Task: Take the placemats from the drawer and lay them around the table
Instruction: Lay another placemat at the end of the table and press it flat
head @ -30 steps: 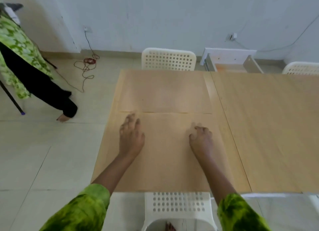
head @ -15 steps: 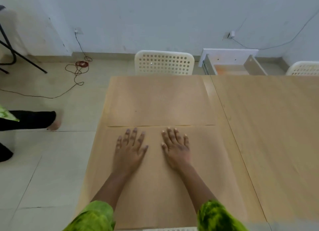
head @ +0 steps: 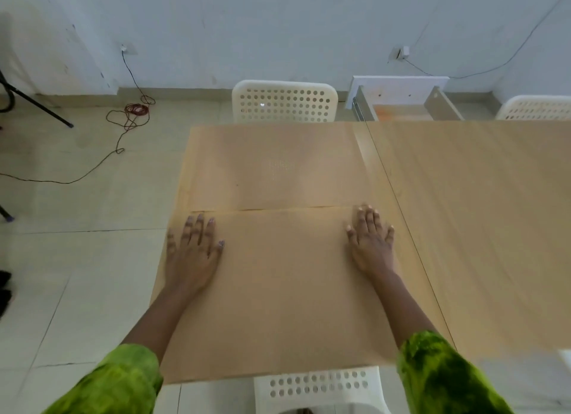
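Two tan rectangular placemats lie edge to edge on the light wooden table [head: 479,212]. The near placemat [head: 278,290] covers the table's left end up to its near edge; the far placemat [head: 272,166] lies just beyond it, reaching the far edge. The left hand [head: 193,253] presses flat on the near mat's left side and the right hand [head: 369,240] on its right side, both palms down with fingers spread, gripping nothing. Past the table stand a white perforated plastic chair [head: 284,101] and an open white drawer [head: 401,100].
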